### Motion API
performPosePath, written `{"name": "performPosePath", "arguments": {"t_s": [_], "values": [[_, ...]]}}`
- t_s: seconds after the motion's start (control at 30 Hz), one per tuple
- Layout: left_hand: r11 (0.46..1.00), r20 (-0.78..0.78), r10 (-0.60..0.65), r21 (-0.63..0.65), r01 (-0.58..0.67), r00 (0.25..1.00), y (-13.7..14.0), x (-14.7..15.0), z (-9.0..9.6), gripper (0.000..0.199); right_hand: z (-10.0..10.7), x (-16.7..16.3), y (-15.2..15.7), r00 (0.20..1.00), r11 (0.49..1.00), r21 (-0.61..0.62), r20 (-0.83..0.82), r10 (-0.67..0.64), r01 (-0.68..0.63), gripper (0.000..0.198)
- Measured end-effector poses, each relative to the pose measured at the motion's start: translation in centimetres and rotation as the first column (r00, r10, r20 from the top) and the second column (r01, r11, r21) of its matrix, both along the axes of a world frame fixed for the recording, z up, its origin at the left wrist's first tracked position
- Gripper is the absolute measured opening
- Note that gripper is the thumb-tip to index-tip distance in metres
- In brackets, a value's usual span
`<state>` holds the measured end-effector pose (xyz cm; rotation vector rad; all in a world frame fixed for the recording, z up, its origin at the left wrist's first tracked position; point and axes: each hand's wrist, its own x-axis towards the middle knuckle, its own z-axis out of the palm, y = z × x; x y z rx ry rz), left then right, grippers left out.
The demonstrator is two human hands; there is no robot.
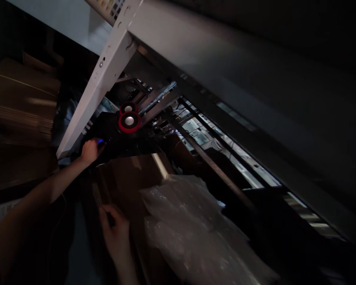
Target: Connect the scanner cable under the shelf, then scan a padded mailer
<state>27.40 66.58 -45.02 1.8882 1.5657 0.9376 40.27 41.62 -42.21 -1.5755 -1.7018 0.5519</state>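
Down near the camera, the right hand grips the edge of a brown box, fingers curled on it. Far left, the left hand touches a black box with a small blue light; whether its fingers pinch anything I cannot tell. Two red speakers sit on it. Plastic wrap lies right.

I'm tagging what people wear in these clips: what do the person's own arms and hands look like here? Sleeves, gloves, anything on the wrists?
Both arms are bare as far as the dim picture shows: no sleeve reaches the forearms, and neither the left hand nor the right hand wears a glove. No watch, band or ring can be made out, though the light is too low to rule out something small.
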Motion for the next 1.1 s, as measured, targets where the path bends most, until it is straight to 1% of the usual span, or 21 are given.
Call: {"name": "performPosePath", "arguments": {"t_s": [0.13, 0.27, 0.5, 0.6, 0.73, 0.77, 0.87, 0.9, 0.97, 1.03, 1.1], "values": [[1.0, -0.003, -0.02, 0.005, 0.02, 1.0, 0.3, -0.2, 0.3, 0.034, -0.3, 0.1, 0.0, 1.0, 1.0, 0.019, 0.008, -0.003, 0.003, 0.023], [0.999, 0.004, -0.028, 0.016, 0.028, 1.0, 0.5, -0.2, 0.6, 0.031, -0.3, 0.2, 0.0, 1.0, 1.0, 0.023, 0.006, -0.002, 0.002, 0.024], [1.0, 0.032, 0.015, 0.002, -0.015, 0.999, 0.7, 0.2, 0.3, 0.028, -0.3, -0.1, 0.0, 1.0, 0.999, 0.027, -0.001, 0.019, -0.019, 0.021], [0.998, 0.052, 0.049, 0.043, -0.051, 0.997, 0.0, -0.1, -0.5, 0.036, -0.1, -0.1, -0.1, 1.0, 0.999, 0.027, 0.001, 0.02, -0.02, 0.022], [0.973, 0.06, 0.061, 0.218, -0.073, 0.996, -1.8, 0.3, -2.7, 0.037, 0.0, 0.0, -0.2, 1.0, 0.999, 0.03, 0.01, 0.014, -0.014, 0.022], [0.966, 0.055, 0.066, 0.246, -0.077, 0.996, -2.2, 0.6, -3.2, 0.039, 0.0, 0.1, -0.2, 1.0, 0.999, 0.028, 0.014, 0.016, -0.016, 0.022], [0.964, 0.037, 0.088, 0.248, -0.094, 0.995, -3.0, 1.6, -4.0, 0.047, -0.2, 0.1, -0.4, 1.0, 0.999, 0.027, 0.022, 0.017, -0.017, 0.022], [0.965, 0.023, 0.089, 0.244, -0.092, 0.996, -3.1, 1.9, -3.9, 0.049, -0.3, 0.1, -0.4, 1.0, 0.999, 0.028, 0.024, 0.017, -0.018, 0.022], [0.965, -0.042, 0.076, 0.254, -0.063, 0.996, -3.1, 2.0, -3.0, 0.048, -0.5, 0.0, -0.3, 0.999, 0.999, 0.021, 0.029, 0.023, -0.024, 0.022], [0.964, -0.15, 0.047, 0.266, -0.005, 0.988, -3.0, 1.7, -1.7, 0.047, -0.7, -0.3, -0.2, 0.999, 0.999, 0.013, 0.035, 0.039, -0.04, 0.023], [0.966, -0.255, 0.004, 0.251, 0.063, 0.967, -3.0, 1.1, -0.4, 0.048, -0.8, -0.7, 0.0, 0.997, 0.998, 0.011, 0.036, 0.061, -0.062, 0.021]]}}
